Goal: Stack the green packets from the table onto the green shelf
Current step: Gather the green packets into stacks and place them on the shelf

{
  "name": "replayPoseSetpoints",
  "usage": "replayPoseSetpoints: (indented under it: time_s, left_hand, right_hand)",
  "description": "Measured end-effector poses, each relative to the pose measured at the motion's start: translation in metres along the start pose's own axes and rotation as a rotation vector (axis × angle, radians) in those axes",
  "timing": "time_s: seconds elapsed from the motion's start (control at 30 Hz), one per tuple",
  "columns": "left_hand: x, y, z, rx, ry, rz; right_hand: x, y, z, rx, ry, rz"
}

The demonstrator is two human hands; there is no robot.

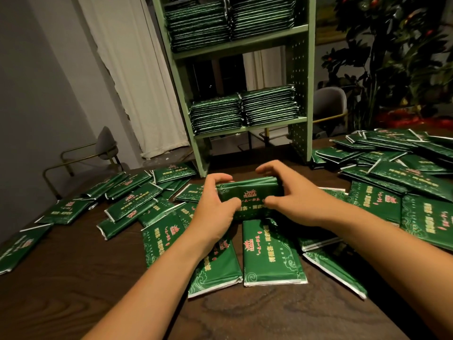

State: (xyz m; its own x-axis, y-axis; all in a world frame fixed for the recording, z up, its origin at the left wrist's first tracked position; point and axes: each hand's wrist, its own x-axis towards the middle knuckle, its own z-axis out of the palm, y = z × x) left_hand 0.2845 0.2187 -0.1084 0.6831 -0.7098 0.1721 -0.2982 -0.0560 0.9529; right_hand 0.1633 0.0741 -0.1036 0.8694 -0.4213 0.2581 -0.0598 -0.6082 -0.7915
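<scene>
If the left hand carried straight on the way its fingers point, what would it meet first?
The left hand grips the held bundle of packets, fingers aimed right across it. Straight on, it would likely meet the right hand gripping the bundle's other end, though depth is uncertain.

Left hand (pixel 215 204) and right hand (pixel 291 200) grip a green packet (pixel 247 195) above the table (pixel 98 290).

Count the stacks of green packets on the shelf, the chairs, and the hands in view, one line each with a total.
Stacks of green packets on the green shelf: 4, two on the upper level and two on the lower level
Chairs: 2
Hands: 2, left hand, right hand
Total: 8
</scene>
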Motion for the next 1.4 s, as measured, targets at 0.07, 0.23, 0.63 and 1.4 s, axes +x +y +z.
replayPoseSetpoints:
  time_s: [0.07, 0.23, 0.63, 1.4]
  left_hand:
    - [0.001, -0.003, 0.000, 0.033, -0.031, -0.029]
    - [0.005, -0.008, -0.001, 0.088, 0.026, -0.028]
    - [0.007, 0.010, -0.006, 0.100, -0.048, 0.028]
    - [0.033, 0.108, -0.034, 0.060, -0.081, 0.039]
  right_hand:
    - [-0.002, -0.001, 0.003, -0.094, -0.039, 0.016]
    - [-0.002, -0.001, -0.001, -0.040, 0.019, 0.034]
    - [0.011, -0.005, -0.009, 0.208, 0.105, 0.135]
    - [0.025, -0.100, -0.099, -0.062, -0.013, -0.030]
